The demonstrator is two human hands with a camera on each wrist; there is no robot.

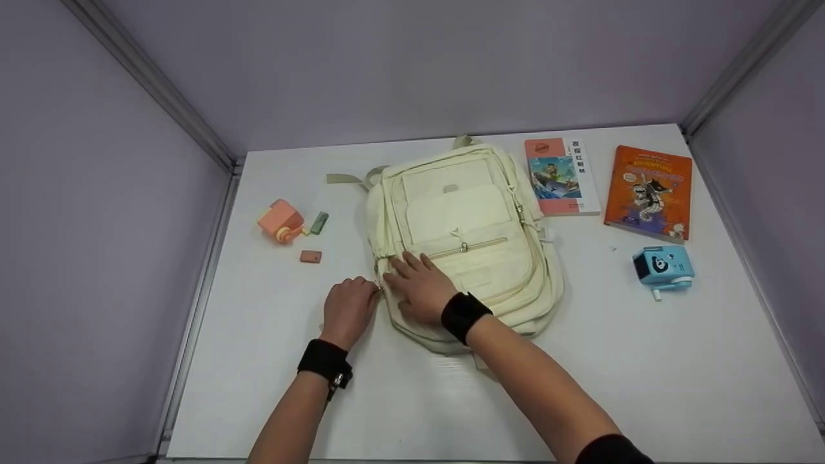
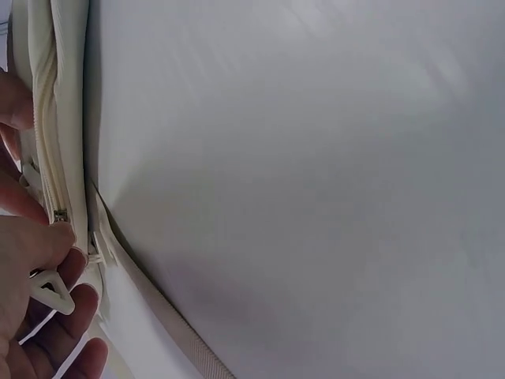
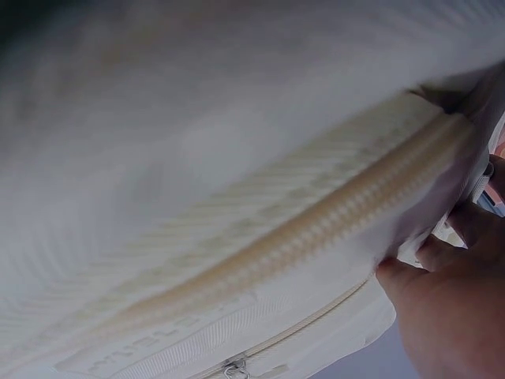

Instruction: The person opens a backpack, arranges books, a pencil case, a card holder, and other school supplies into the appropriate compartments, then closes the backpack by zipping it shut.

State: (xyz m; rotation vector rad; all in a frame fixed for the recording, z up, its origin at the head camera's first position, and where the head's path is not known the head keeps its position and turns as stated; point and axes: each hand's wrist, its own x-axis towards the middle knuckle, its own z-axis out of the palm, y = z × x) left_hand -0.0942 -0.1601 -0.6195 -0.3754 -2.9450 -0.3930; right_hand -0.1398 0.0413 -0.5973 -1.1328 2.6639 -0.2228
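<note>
A cream backpack (image 1: pixel 467 206) lies flat, front pocket up, in the middle of the white table. At its left edge my left hand (image 1: pixel 350 310) pinches a zipper slider (image 2: pixel 61 215) between thumb and fingers. A pale triangular zipper pull (image 2: pixel 54 295) shows among those fingers in the left wrist view. My right hand (image 1: pixel 422 289) rests on the lower left of the backpack's front, fingers spread over the fabric. In the right wrist view its fingertips (image 3: pixel 394 271) touch the cloth near a tan zipper (image 3: pixel 316 225). How far the side zipper runs open cannot be told.
Left of the backpack are a pink crank sharpener (image 1: pixel 281 221), a green eraser-like block (image 1: pixel 320 223) and a reddish one (image 1: pixel 310 256). To the right lie a pink-and-white book (image 1: pixel 558 177), an orange book (image 1: pixel 650 192) and a blue crank sharpener (image 1: pixel 664 265). Grey walls surround the table.
</note>
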